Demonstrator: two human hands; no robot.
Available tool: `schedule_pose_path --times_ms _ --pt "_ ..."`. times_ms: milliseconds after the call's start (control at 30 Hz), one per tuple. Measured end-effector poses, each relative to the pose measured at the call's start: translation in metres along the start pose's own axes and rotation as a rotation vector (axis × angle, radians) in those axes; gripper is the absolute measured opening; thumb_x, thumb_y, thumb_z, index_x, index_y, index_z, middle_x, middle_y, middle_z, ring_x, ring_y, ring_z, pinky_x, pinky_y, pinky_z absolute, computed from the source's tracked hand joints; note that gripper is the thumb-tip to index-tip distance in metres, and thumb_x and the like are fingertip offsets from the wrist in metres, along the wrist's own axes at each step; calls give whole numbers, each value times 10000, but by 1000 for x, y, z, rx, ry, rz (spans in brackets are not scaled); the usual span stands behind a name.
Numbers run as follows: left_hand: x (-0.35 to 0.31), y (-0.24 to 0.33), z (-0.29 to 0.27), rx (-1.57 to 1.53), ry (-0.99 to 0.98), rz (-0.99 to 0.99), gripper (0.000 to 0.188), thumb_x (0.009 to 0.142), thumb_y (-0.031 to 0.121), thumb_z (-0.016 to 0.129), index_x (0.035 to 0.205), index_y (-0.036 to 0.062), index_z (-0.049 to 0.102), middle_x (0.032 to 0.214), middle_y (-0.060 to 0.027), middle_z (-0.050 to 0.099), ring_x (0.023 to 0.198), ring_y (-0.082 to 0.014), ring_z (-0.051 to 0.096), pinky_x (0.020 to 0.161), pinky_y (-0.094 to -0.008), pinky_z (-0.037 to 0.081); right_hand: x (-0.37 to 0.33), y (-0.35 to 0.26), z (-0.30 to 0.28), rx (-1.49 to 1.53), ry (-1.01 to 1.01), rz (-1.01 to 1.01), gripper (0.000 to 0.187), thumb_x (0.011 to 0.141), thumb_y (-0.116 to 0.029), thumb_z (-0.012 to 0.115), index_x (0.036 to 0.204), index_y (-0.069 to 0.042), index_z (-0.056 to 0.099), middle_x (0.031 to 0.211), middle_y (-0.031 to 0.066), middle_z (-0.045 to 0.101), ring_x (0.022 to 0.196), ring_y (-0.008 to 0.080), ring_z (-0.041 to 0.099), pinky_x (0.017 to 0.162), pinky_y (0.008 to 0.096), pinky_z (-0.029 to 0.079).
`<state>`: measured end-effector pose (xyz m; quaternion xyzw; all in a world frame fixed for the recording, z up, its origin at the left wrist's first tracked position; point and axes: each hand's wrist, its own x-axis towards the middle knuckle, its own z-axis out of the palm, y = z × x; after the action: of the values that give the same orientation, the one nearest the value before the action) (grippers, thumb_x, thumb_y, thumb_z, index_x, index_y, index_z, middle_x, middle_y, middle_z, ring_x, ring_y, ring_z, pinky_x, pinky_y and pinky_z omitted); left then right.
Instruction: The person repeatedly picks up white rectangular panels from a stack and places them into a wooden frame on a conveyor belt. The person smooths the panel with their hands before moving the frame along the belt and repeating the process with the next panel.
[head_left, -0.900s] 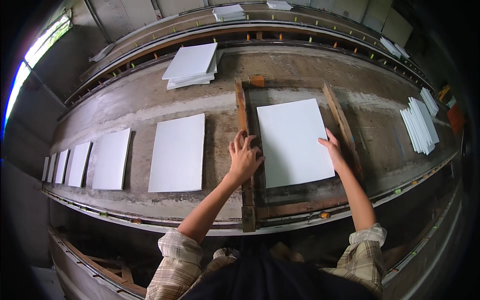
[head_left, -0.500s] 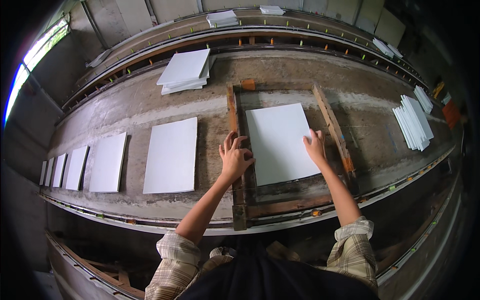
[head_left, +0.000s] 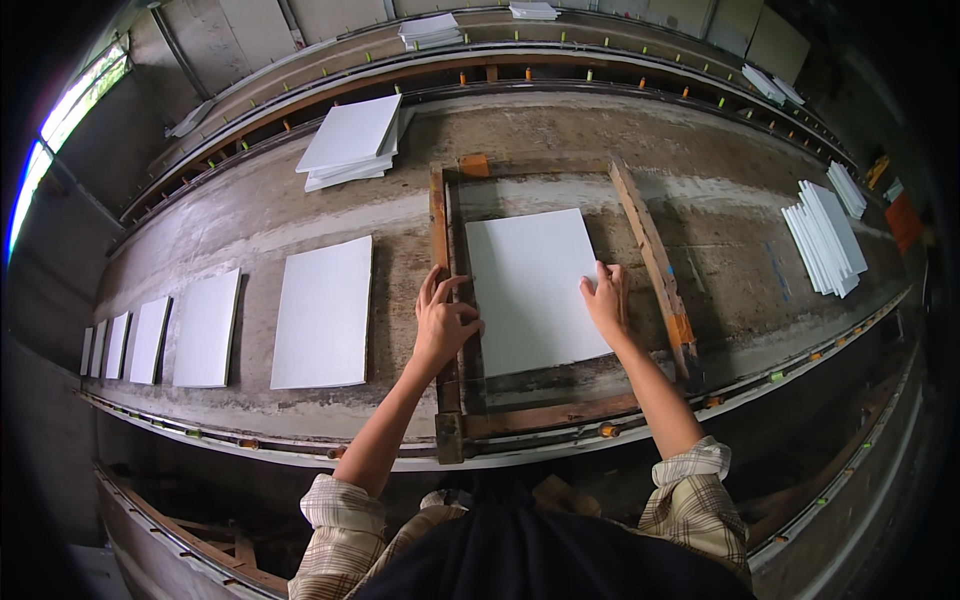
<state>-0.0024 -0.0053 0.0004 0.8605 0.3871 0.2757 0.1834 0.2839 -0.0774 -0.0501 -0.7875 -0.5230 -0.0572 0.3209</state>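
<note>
A blank white panel (head_left: pixel 535 290) lies inside a worn wooden frame (head_left: pixel 650 260) on the long bench before me. My left hand (head_left: pixel 440 318) reaches over the frame's left bar. Its fingers are bent, and the thumb and forefinger meet the panel's left edge. At the right edge, my right hand (head_left: pixel 607 300) grips the panel with the thumb along its margin and the other fingers curled beside it. How far the fingertips go under the panel is hidden. Left of the frame, another white panel (head_left: pixel 321 315) lies flat on its own.
Several more white panels (head_left: pixel 207 328) run in a row toward the bench's left end. White stacks stand at the back left (head_left: pixel 352 140) and at the right (head_left: pixel 822 240). Small orange and green stops (head_left: pixel 608 430) line the bench rail. Another long bench (head_left: pixel 560 60) runs behind.
The whole scene has shifted slightly left as my head moved. Both hands keep their places at the panel's edges, and the panel sits the same within the frame.
</note>
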Motion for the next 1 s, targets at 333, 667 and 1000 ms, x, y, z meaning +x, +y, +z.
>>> schedule_pose_path --times_ms 333,667,1000 --pt "0 1 -1 16 -11 13 113 595 141 757 701 131 718 1282 -24 454 1332 -334 188 1059 -534 212 -6 -1 -1 -77 -5 10 438 794 -224 609 1141 29 522 1021 160 458 981 317 435 823 456 372" --pt "-25 61 21 542 -322 89 543 843 414 506 1127 -48 535 1353 -263 292 1334 -400 116 1036 -658 95 -14 -15 -8 -277 -170 -190 589 887 -249 451 1330 97 275 1409 252 236 1306 367 233 1046 492 233" --pt "15 44 34 226 -325 81 1135 708 636 590 1291 -229 143 1385 -359 131 1341 -438 54 1098 -520 91 3 -28 -28 -242 -370 -373 614 886 -226 425 1353 108 208 1434 269 180 1354 363 161 1102 465 168"
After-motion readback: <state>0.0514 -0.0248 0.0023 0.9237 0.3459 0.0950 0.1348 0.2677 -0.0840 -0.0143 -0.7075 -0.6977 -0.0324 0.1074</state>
